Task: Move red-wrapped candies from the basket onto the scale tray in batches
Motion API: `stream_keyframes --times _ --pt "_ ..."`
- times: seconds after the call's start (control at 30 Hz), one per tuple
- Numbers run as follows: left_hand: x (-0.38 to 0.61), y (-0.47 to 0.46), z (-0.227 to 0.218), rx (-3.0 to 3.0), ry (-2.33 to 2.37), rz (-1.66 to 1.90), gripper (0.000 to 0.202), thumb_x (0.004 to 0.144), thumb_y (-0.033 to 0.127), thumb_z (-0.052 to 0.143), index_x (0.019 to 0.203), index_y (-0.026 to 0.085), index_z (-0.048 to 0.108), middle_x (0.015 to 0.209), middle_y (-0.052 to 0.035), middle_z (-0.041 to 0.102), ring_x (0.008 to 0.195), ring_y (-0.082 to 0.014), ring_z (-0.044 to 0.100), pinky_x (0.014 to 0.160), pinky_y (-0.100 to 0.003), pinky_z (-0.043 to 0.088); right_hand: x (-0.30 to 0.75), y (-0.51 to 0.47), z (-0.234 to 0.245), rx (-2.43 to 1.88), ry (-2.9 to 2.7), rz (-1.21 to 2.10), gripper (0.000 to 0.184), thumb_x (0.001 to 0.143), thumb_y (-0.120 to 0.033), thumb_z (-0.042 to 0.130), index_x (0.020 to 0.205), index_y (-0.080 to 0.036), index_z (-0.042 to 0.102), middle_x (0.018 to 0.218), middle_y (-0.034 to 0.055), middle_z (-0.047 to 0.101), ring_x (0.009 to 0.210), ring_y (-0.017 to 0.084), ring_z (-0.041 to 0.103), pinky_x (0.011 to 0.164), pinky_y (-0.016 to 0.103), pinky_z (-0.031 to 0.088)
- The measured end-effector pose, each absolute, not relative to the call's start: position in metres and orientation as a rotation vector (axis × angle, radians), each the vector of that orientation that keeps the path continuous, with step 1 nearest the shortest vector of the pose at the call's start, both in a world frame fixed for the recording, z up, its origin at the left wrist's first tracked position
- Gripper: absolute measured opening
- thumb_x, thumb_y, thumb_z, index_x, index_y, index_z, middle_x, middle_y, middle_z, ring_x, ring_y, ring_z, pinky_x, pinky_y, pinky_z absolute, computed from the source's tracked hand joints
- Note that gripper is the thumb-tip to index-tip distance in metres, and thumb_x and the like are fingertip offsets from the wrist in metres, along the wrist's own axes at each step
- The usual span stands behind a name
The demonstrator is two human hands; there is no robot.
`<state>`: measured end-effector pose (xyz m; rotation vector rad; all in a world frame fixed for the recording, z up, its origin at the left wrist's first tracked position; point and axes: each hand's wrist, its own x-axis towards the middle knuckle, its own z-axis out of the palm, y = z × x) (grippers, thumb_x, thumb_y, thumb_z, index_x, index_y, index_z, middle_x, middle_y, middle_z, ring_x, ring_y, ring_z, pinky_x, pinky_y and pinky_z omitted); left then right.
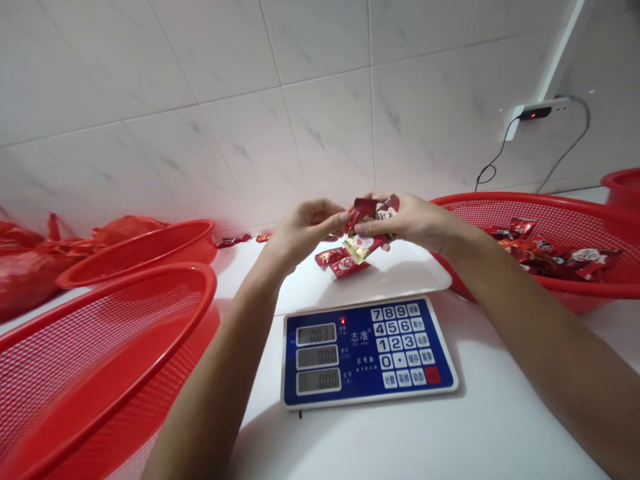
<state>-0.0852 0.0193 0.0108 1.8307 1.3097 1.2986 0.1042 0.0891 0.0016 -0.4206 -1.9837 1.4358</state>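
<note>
Head view: above the far edge of the price scale (pixel 367 350), the right hand (pixel 415 220) grips a small bunch of candy packets (pixel 367 227), red and gold, fingers curled round them. The left hand (pixel 305 223) meets it from the scale's left side, thumb and forefinger pinched on the bunch's edge, so both hands are on it. The bunch stands roughly upright, its gold packet pointing down at the scale's white pan (pixel 410 273), where two loose red packets (pixel 340 261) lie just beneath. Right of the scale a red mesh basket (pixel 550 207) holds a heap of packets; left of the scale sit two more red baskets (pixel 100 333)
</note>
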Motion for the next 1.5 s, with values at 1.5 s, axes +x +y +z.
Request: stream_keyframes --times 1.5 --pt "-0.128 0.010 0.028 2.225 1.782 0.142 0.019 0.073 0.037 0.059 0.072 0.028 0.075 0.071 -0.0006 0.073 0.069 -0.0215 0.065 0.061 -0.028 0.043 0.105 0.106 -0.004 -0.650 -1.935 1.375 0.039 0.072 -0.022 0.079 0.109 -0.017 0.066 0.084 0.0048 0.068 0.063 0.013 0.062 0.051 0.023 0.053"
